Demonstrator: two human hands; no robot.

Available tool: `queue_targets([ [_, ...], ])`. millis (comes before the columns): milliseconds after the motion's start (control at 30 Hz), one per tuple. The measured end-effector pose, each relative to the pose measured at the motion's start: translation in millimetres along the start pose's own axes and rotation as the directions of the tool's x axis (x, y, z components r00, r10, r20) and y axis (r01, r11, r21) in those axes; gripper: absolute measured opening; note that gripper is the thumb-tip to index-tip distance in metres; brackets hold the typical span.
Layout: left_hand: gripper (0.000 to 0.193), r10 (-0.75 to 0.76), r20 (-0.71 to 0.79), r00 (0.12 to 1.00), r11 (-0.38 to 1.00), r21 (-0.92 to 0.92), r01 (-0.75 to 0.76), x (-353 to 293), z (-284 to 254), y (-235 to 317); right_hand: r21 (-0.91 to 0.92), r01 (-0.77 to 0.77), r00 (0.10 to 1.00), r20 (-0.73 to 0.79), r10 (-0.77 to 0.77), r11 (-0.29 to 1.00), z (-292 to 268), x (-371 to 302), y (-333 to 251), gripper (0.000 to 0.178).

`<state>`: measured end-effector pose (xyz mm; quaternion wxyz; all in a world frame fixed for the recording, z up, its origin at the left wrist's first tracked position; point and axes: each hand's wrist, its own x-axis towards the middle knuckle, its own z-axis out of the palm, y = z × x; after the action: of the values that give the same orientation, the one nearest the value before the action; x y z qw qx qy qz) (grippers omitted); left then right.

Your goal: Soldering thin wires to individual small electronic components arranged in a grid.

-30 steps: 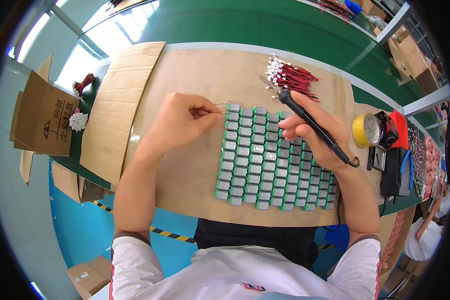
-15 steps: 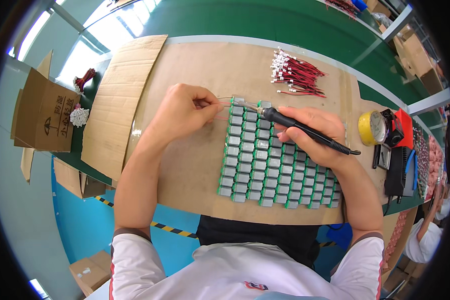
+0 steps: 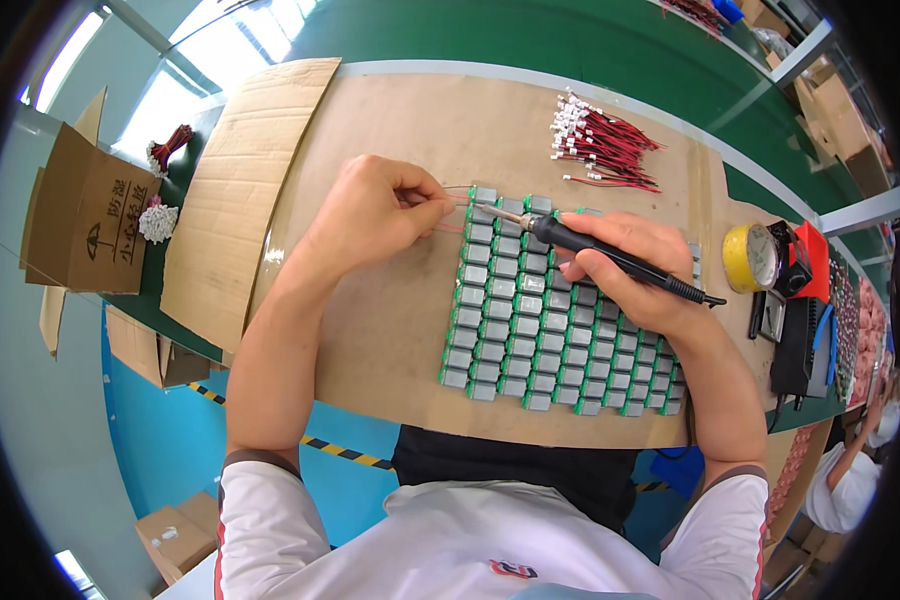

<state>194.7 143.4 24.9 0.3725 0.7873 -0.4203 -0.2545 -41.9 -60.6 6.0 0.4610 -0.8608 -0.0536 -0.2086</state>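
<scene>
Pinched thin reddish, probably limp wires [image 3: 452,229] in left hand [image 3: 395,212] at upper centre-left, gripped rigid-looking black pen-shaped soldering iron [image 3: 618,260], best held well back, in right hand [image 3: 640,270].

Bright | white glare upper left | glints on blocks [image 3: 530,283] | edges bowed, rim black | centre sharp, far right soft

Electronics assembly workshop, by the look of it: soldering iron [image 3: 560,235] in use, rows of matching grey modules [image 3: 529,305] with green edges, and a pile of red-and-black connector leads [image 3: 615,150], all at a brown-covered table [image 3: 390,320]. Blue floor [image 3: 170,450] with black-and-yellow hazard tape [image 3: 345,453], plus an open carton [image 3: 90,220] at left. Another person [image 3: 850,487] in white at the right edge, near more parts.
</scene>
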Motion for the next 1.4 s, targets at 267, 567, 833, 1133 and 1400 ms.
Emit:
queue_targets([
  [267, 0.014, 0.010, -0.010, 1.000, 1.000, 0.014, -0.010, 0.2, 1.0, -2.2, -0.021, -0.004, 1.000, 0.014, 0.004, 1.000, -0.5, -0.2, 0.1, 0.034],
  [567, 0.013, 0.011, -0.017, 1.000, 1.000, 0.017, -0.010, 0.6, 2.3, -2.9, -0.032, -0.016, 1.000, 0.019, 0.017, 0.999, -0.8, 0.0, -1.1, 0.034],
  [833, 0.014, 0.004, -0.019, 1.000, 1.000, 0.019, -0.003, 0.6, 2.4, -2.7, -0.031, -0.019, 1.000, 0.014, 0.019, 0.999, -0.7, -0.2, -2.1, 0.033],
  [1133, 0.015, 0.007, -0.014, 1.000, 1.000, 0.015, -0.006, 1.2, 2.6, -4.3, -0.035, -0.018, 1.000, 0.011, 0.019, 0.999, -0.6, -0.2, -2.3, 0.033],
  [1400, 0.017, 0.010, -0.022, 1.000, 1.000, 0.021, -0.010, 1.3, 4.1, -4.2, -0.060, -0.013, 1.000, 0.026, 0.015, 0.998, -1.2, 0.2, -2.9, 0.034],
])
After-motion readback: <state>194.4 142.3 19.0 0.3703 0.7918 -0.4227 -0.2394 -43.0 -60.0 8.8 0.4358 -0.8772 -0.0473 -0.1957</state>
